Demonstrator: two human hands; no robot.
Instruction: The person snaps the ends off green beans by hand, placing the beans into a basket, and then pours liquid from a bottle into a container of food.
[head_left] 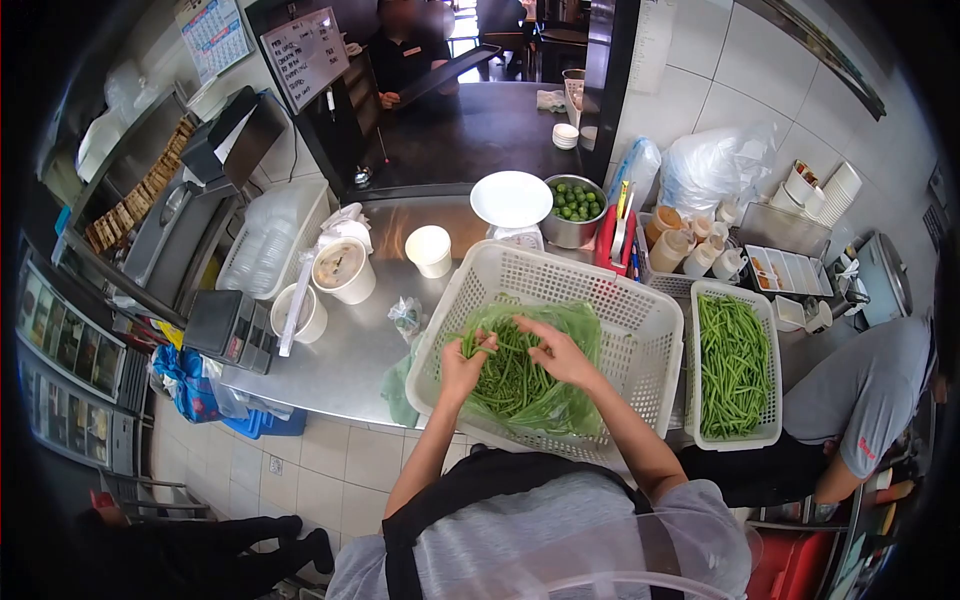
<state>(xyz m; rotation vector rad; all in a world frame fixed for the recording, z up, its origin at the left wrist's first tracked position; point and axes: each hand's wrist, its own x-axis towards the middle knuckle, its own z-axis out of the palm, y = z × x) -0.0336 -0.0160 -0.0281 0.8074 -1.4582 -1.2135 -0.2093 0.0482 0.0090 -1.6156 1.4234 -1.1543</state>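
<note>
My left hand is closed on a few green beans over the left side of a large white perforated basket. Inside that basket lies a green plastic bag, its mouth spread wide around a heap of thin green beans. Over the heap's right side my right hand has its fingers apart, with nothing visible in them. To the right stands a narrower white basket filled with long green beans.
Behind the large basket are a white bowl on a scale and a metal pot of small green fruits. White tubs stand at left, squeeze bottles at right. Another person is close on my right; someone else stands beyond the pass-through window.
</note>
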